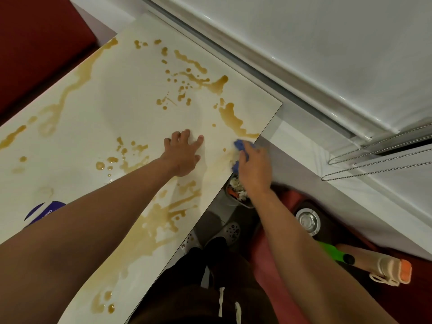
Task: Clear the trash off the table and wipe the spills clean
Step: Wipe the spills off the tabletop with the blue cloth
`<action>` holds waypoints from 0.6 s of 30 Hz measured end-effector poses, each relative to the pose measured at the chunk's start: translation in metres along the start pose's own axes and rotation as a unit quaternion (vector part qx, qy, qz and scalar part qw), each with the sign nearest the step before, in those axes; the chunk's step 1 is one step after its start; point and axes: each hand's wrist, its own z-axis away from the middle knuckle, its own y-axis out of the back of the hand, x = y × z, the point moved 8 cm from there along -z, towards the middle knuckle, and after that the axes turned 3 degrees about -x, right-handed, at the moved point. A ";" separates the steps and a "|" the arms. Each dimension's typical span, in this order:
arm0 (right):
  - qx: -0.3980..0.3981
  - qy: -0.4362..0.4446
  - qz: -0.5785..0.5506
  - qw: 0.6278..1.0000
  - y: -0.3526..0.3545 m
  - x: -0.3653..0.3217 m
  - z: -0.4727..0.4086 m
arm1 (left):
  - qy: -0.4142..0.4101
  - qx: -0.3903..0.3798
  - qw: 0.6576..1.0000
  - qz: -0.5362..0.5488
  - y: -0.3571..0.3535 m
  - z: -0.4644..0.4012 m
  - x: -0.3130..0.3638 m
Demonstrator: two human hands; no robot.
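A glossy white table (112, 108) is covered with brown liquid spills (231, 118), in puddles, drops and smeared streaks. My left hand (184, 153) lies flat on the tabletop with fingers spread, holding nothing. My right hand (253, 167) presses a blue cloth (240, 146) against the table's right edge, beside a long brown puddle. Below that edge stands a small bin (238, 192) holding food scraps and crumpled trash. A purple wrapper (44, 211) lies on the table by my left forearm, partly hidden by it.
A white window sill and blind with bead chains (374, 160) run along the right. A red seat (292, 230) beside the table holds a metal bowl (307, 219) and a green-handled tool (332, 251). My legs and white clogs (230, 230) are below.
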 end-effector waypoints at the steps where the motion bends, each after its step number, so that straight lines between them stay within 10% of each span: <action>1: -0.022 0.052 0.024 0.998 -0.014 -0.016 0.014 | 0.001 -0.003 1.000 0.001 0.000 0.000 0.000; 5: -0.084 0.137 0.076 0.984 -0.049 -0.025 0.030 | 0.004 -0.014 1.000 0.001 0.001 0.000 -0.001; 11: 0.030 -0.064 -0.050 0.996 0.005 0.041 -0.032 | 0.003 0.003 1.000 0.005 0.001 0.002 0.001; 18: -0.063 0.116 0.076 0.988 -0.050 -0.009 0.067 | 0.004 -0.002 1.000 -0.003 -0.001 0.000 0.000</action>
